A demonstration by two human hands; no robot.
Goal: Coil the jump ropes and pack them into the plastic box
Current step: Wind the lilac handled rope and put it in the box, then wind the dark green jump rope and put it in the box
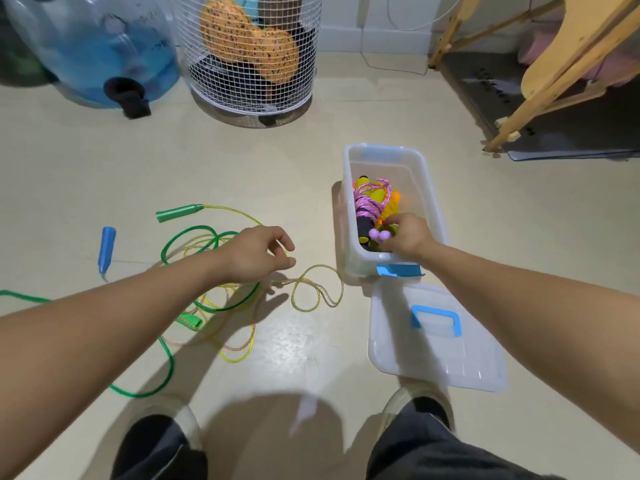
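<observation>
Even indoor light comes from above and behind me, throwing my soft shadow onto the floor (104, 161), which shows a dull glare patch. Wide-angle bending warps the edges, and everything looks slightly soft.

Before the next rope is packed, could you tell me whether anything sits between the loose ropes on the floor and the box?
Nothing visible does. The floor between the yellow rope and the plastic box is bare, the lid lies off, nearer the person.
</observation>
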